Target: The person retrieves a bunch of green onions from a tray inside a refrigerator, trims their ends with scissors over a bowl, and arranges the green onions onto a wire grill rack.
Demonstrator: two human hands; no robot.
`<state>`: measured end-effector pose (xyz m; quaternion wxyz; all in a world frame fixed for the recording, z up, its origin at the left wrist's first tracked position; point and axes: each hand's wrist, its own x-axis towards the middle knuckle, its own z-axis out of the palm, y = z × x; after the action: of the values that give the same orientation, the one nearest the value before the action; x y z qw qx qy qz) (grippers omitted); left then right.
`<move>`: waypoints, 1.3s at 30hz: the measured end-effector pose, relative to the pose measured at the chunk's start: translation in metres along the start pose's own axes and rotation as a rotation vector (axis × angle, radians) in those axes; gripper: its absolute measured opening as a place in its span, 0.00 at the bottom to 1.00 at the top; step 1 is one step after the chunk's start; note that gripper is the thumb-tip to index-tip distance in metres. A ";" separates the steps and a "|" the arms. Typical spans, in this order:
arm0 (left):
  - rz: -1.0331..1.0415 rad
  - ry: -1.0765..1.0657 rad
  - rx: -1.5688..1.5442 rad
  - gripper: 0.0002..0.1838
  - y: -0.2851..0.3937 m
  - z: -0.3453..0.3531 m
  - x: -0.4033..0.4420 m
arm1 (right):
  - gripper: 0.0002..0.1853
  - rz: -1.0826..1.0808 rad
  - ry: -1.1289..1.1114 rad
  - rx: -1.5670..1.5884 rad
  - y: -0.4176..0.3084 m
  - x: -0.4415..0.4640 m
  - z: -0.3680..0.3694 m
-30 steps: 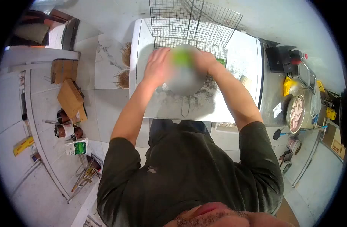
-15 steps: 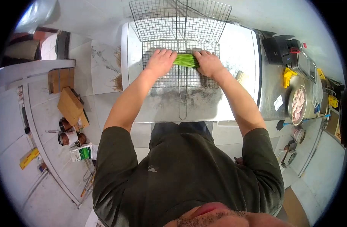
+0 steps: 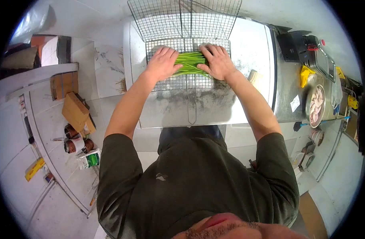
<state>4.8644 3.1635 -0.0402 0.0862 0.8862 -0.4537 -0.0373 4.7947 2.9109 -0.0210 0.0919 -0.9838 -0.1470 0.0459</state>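
The green stalks (image 3: pixel 190 59) lie on the flat half of the wire rack (image 3: pixel 208 82), about midway across it, right between your two hands. Their long axis runs left to right, across the line of the rack's handle (image 3: pixel 191 111), which points back toward your body. Neither of your hands is nearer: your left hand (image 3: pixel 162 63) covers the left end and your right hand (image 3: pixel 217 63) the right end, both touching.

The stalks look thin, straight and bright green, spread into a loose layer. Most run side by side, but along the edge nearest you a few slant and cross the others. You can't see their tips, because your hands cover them.

Your hands are both palm down and spread, thumbs held away from the fingers, with the stalks showing in the gap between. How firmly they press, you cannot tell from here.

Beyond the flat half, the rack's other half (image 3: pixel 158 22) stands tilted up. Under the rack is the white tabletop (image 3: pixel 162 113), with dark smudges on the rack's near side. Well off to the rack's right, a round bowl (image 3: pixel 309 108) holds pale pieces of meat (image 3: pixel 318 100).
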 end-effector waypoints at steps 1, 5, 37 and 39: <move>0.030 0.020 0.022 0.25 -0.002 0.001 0.001 | 0.36 -0.006 0.001 -0.003 0.003 0.000 0.003; 0.031 -0.088 0.031 0.22 -0.003 -0.005 0.009 | 0.35 -0.051 -0.014 0.033 0.010 0.001 0.001; -0.196 -0.330 -0.213 0.23 -0.019 -0.017 0.040 | 0.19 0.038 -0.334 0.172 0.034 0.049 -0.016; -0.203 -0.340 -0.252 0.22 -0.022 -0.015 0.040 | 0.19 0.001 -0.323 0.166 0.035 0.045 -0.016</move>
<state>4.9079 3.1452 -0.0288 0.1142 0.8905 -0.3619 -0.2510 4.8493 2.8888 -0.0149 0.1480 -0.9527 -0.1553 0.2153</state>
